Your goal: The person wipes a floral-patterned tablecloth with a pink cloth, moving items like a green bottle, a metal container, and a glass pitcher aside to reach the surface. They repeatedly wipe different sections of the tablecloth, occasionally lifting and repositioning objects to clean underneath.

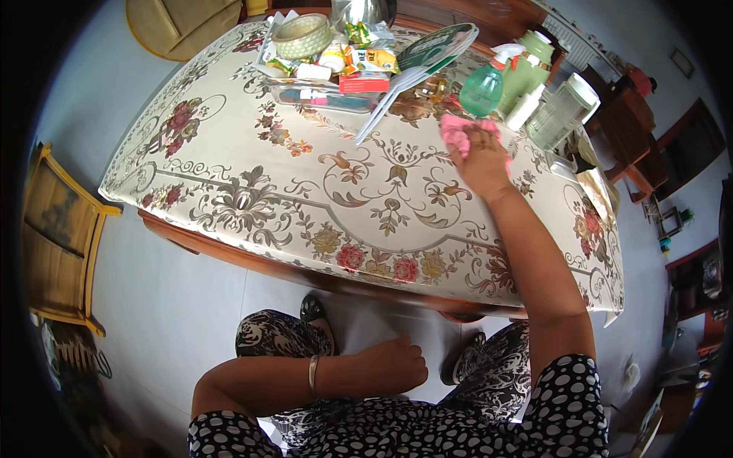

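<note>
Right hand: palm down, fingers together and slightly bent over the pink cloth. I cannot tell whether the fingers pinch the cloth or only press it flat. The cloth, quantity one, lies directly under this hand; a crumpled part shows past the fingertips, ahead and to the left, and a strip shows along the hand's right side. Its long axis is unclear to me, since the hand covers the middle.

The right hand is the nearer one. Left hand: fingers curled into a loose fist, nothing visible in it, well apart from the cloth, behind and to the left of the right hand, between the table edge and the body. One bracelet sits at its wrist.

Outward from the right hand, I count:
- Just ahead: one green spray bottle, upright.
- Ahead and to the right: one white bottle, one green flask behind it, and one clear jar with a white lid.
- Ahead and to the left: one clear tray, heaped; on it, one tape roll and one red box. I cannot count the small packets.
- Beside the tray, on the hand's side: at least one green fan, white handle pointing back toward the table edge.
</note>
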Action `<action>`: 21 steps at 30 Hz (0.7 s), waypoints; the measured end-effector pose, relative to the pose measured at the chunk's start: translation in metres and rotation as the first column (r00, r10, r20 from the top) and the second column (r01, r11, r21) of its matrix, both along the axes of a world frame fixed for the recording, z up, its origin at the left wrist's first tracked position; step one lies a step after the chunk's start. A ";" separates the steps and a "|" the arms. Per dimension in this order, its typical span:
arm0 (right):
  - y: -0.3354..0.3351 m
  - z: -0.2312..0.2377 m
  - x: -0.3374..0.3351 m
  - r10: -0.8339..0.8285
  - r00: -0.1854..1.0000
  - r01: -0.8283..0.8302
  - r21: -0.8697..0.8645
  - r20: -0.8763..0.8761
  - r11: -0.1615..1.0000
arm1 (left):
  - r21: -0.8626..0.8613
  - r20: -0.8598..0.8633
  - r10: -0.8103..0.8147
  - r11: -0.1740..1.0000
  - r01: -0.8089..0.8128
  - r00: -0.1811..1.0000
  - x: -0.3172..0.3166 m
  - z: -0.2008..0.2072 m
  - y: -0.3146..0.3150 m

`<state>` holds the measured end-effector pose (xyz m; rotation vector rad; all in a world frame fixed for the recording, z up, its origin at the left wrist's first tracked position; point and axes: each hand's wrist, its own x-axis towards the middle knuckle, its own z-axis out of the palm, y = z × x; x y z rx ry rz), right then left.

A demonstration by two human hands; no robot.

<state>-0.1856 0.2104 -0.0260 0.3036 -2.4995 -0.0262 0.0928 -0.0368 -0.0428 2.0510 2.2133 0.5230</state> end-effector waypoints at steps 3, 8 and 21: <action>-0.045 0.012 -0.004 0.086 0.996 -0.087 -0.055 -0.007 0.995 | -0.017 0.037 -0.008 1.000 0.009 0.999 0.005 -0.003 0.001; -0.085 0.003 -0.043 0.135 0.991 -0.135 -0.063 -0.003 0.989 | 0.172 -0.001 0.036 0.985 -0.035 0.999 0.005 -0.008 0.003; -0.118 0.014 -0.037 0.021 0.990 -0.009 -0.090 0.139 0.996 | 0.208 -0.060 0.099 0.974 -0.085 0.993 -0.001 -0.024 0.000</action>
